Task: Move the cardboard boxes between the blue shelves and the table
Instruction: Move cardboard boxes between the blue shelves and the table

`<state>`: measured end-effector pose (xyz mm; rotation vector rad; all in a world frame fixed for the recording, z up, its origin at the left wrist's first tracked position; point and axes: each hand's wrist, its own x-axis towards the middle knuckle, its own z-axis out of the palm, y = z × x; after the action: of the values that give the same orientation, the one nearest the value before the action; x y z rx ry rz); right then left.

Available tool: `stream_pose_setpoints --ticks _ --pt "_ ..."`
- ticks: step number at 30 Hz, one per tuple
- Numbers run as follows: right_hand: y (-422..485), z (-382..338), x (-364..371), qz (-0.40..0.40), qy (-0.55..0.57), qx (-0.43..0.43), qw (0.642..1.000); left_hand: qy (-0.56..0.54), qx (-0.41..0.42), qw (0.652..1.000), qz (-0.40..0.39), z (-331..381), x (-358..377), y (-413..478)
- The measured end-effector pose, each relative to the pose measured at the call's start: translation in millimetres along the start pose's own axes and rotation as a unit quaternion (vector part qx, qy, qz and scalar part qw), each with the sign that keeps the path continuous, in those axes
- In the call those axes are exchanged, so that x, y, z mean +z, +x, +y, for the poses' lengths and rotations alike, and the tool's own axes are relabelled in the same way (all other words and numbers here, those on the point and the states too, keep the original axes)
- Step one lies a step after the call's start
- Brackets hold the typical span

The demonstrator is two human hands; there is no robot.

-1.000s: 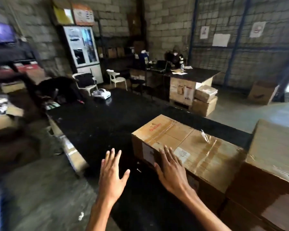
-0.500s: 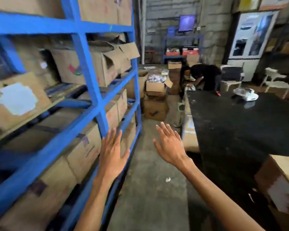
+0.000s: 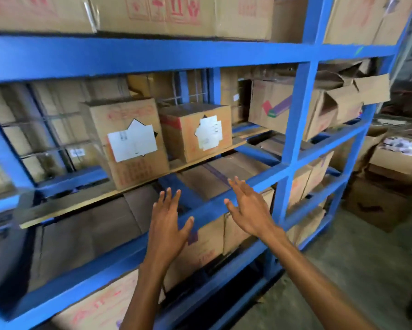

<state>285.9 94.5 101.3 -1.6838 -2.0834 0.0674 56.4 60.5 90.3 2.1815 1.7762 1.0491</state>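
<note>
two spread, empty hands, left hand (image 3: 167,226), right hand (image 3: 250,210), blue shelves (image 3: 297,115) blurred, top boxes (image 3: 171,13) cropped

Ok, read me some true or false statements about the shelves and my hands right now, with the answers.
1. The left hand and right hand both hold nothing, fingers straight. True.
2. The left hand grips a box on the middle level. False: it is raised in front of the shelves and holds nothing.
3. Two boxes with white labels, a taller box and a shorter box, stand side by side on the middle level. True.
4. The shelf frame is red. False: it is blue.
5. The top level is bare. False: the top boxes, printed with red handling symbols, stand there.
</note>
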Motion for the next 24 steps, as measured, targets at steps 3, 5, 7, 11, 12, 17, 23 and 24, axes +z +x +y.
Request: stream_pose_setpoints --ticks 3,5,7,11,12,17,23,24 --pt "42 -18 13 -0.010 0.037 -0.041 0.998 0.007 -0.049 0.998 0.031 -22 -13 24" --pt "72 -29 22 -0.019 0.048 -0.082 0.995 0.016 -0.088 0.994 0.066 -37 -19 40" --pt "105 -41 30 -0.041 0.075 -0.100 0.991 0.005 -0.123 0.986 0.111 -52 -23 59" --pt "176 -60 52 -0.059 0.148 -0.108 0.981 -0.060 -0.181 0.962 0.196 -80 -33 99" --pt "194 -64 57 -0.071 0.165 -0.107 0.978 -0.065 -0.183 0.958 0.213 -88 -36 110" --pt "272 -94 79 -0.094 0.251 -0.090 0.959 -0.135 -0.270 0.921 0.244 -125 -53 159" --pt "328 -115 95 -0.083 0.339 -0.086 0.933 -0.244 -0.307 0.883 0.258 -160 -65 203" --pt "334 -118 97 -0.096 0.359 -0.083 0.925 -0.251 -0.302 0.883 0.256 -165 -65 207"
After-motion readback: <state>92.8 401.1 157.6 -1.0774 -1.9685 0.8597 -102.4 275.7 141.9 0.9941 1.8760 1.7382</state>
